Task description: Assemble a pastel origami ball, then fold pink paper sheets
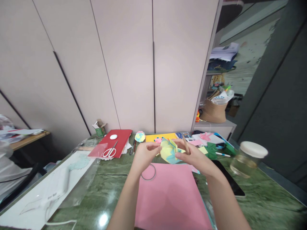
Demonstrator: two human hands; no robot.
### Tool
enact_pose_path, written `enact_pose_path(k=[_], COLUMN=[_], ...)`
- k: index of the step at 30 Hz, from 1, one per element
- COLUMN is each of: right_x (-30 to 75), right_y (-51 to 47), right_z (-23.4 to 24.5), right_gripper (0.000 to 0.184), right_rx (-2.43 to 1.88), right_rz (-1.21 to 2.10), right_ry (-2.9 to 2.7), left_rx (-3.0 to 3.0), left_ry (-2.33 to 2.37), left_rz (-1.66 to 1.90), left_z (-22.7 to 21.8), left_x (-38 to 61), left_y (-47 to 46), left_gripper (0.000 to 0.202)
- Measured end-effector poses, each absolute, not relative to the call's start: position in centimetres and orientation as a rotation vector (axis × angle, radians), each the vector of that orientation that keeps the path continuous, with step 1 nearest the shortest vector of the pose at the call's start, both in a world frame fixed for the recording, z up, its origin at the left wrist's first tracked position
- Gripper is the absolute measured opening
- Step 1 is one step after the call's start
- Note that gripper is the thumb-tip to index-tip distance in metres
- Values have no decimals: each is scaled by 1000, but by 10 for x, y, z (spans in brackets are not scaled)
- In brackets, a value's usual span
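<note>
Over the far edge of a pink sheet [170, 195], both hands hold a yellow and teal folded paper piece [168, 150]. My left hand [145, 156] pinches its left side between thumb and fingers. On the other side, my right hand [193, 156] has its thumb on the front and its fingers behind, closed on the paper. A slim brown stick [186, 145], its kind unclear, is tucked between the right fingers. A thin ring [148, 172] shows beside the left wrist; whether it is worn cannot be made out.
White-handled scissors [109, 151] lie on a red folder [119, 142] at left. A round folded paper piece [140, 136] is behind. To the right are green paper pieces [211, 150], a black tablet [230, 179] and a lidded jar of liquid [248, 159]. A glue gun-like white device [57, 183] lies left.
</note>
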State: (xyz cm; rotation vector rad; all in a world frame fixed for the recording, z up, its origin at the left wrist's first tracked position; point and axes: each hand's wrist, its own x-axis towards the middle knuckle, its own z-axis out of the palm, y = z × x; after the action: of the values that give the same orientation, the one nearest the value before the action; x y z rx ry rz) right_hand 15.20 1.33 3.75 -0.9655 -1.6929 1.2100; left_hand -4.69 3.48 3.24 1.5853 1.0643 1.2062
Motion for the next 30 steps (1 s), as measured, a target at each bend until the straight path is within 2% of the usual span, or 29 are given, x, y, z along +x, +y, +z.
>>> enact_pose_path(k=[13,17,23,27,30], right_x=[151,155,157,153,149], right_y=[13,14,23,27,28], right_z=[40,37,27,24,23], right_gripper=[52,57,61,60,57], right_rx=[-941,-996,-1006,-911,-877], right_rz=[1219,1231,1323,1412,1468], right_ry=[-1697,-1661,-1614,-1602,-1635], left_rx=[1576,1570,1504,1478,1473], left_ry=[1055,1083,1007,896,883], left_rz=[1212,1233,1436,1445,1470], left_z=[33,35,33,32,31], left_x=[-48,-50,-49,-44,-40], left_y=[35,36,37,37,36], left_gripper=[20,18,21,28,24])
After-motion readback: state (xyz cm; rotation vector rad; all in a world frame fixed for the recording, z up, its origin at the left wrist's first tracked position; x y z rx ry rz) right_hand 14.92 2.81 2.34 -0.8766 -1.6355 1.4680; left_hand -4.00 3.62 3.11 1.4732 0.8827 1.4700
